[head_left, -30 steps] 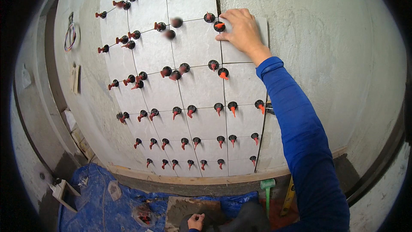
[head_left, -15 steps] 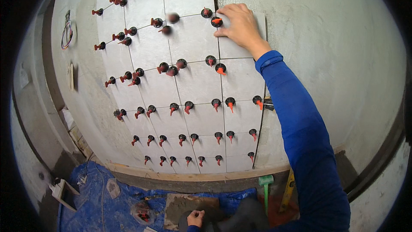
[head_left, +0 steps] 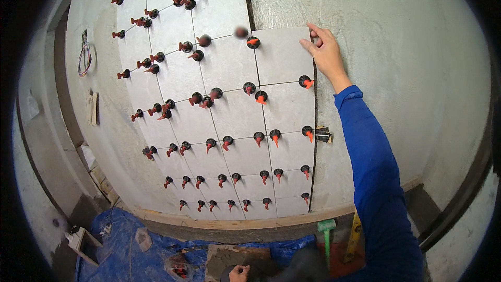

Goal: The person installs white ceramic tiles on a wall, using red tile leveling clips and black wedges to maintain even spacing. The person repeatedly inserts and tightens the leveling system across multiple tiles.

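Over to my left hangs a loop of thin coloured wires [head_left: 84, 61]; down low spreads a rumpled blue tarp [head_left: 121, 237], and a green mallet [head_left: 326, 226] stands near a yellow level [head_left: 353, 237].

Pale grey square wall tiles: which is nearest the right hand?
The topmost pale grey square wall tile in the rightmost column: the right hand is at its right edge; others sit lower or further left.

A long, close-fitting sleeve [head_left: 377, 164] of bright blue, creased along its length, ends in a band-like cuff [head_left: 348, 95] of the same blue at the bare right hand [head_left: 327, 56]; dark grey trousers [head_left: 307, 264] show dimly below.
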The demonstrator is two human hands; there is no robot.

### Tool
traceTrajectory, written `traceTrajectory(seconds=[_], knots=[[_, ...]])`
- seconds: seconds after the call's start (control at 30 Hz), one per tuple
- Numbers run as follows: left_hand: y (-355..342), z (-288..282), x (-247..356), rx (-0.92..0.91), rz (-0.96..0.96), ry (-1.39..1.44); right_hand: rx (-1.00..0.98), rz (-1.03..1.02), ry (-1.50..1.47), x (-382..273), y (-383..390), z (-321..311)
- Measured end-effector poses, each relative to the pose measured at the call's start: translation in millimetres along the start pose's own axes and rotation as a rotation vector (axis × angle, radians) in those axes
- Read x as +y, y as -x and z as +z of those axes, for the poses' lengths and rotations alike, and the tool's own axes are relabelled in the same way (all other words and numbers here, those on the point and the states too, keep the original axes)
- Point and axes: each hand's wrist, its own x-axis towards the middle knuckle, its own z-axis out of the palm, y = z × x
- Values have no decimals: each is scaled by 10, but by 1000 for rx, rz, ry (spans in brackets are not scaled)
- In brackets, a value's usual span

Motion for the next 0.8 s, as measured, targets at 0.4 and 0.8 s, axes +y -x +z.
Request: traceTrajectory(seconds=[0.4,0.8], knots=[[-643,-276,1185,169,84,187,-17,-57,58,6,-71,26],[-2600,-1042,7314,495,1485,-968,31,-47,-103,119,-13,70]])
